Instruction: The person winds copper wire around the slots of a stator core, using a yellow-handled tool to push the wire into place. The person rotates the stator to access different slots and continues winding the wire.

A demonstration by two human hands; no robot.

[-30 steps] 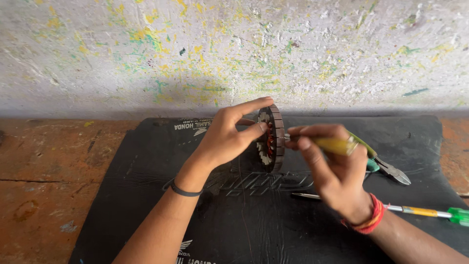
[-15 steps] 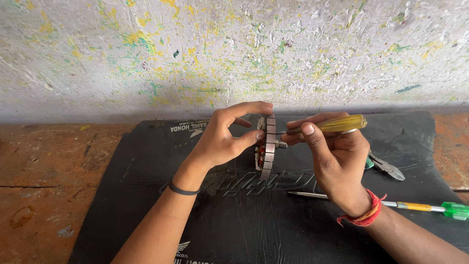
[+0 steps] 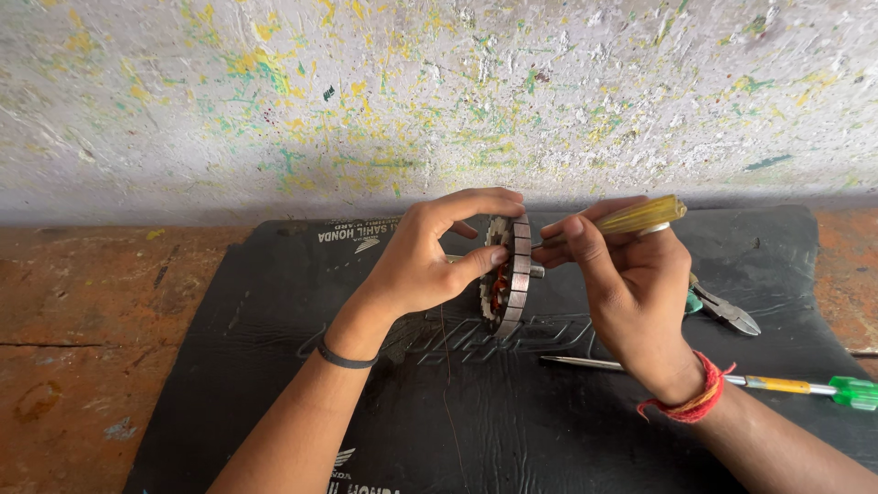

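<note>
My left hand grips a round metal stator with copper windings, held on edge above the black rubber mat. Thumb and fingers pinch its toothed rim. My right hand holds a screwdriver with a yellow translucent handle. Its shaft points left and meets the stator's face near the centre. A black band circles my left wrist and a red thread my right wrist.
On the mat to the right lie a second screwdriver with a yellow-green handle and pliers, partly behind my right hand. A worn wooden bench lies under the mat. A paint-spattered wall stands close behind.
The stator has turned from showing its face to standing edge-on. My right hand has brought the yellow screwdriver's tip up against it.
</note>
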